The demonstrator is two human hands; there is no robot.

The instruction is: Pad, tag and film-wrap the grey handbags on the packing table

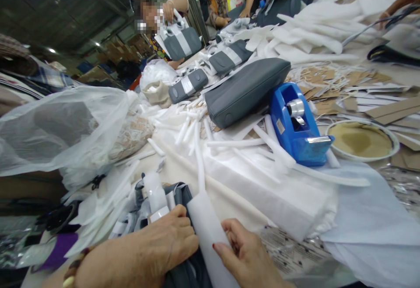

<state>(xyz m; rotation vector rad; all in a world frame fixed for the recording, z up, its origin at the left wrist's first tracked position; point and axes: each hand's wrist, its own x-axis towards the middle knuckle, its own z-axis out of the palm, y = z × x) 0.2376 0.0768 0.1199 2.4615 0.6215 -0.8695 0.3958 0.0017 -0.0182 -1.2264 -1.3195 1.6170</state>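
My left hand [170, 240] is closed over the top edge of a dark grey bag [184, 197] at the bottom of the view. White foam padding [155, 194] wraps what seems to be the bag's handle. My right hand [244, 251] pinches the right edge of a white foam strip [207, 231] between thumb and fingers. That strip lies slanted along the bag's right side, close to my left knuckles. The lower part of the bag is hidden under my left hand and forearm.
A blue tape dispenser [295, 124] stands right of a large grey bag [246, 89]. Behind it sit a bowl of yellowish paste [362, 140] and cardboard tags [393, 110]. A clear plastic bag [65, 126] lies left. Co-workers handle grey bags [182, 43] across the table.
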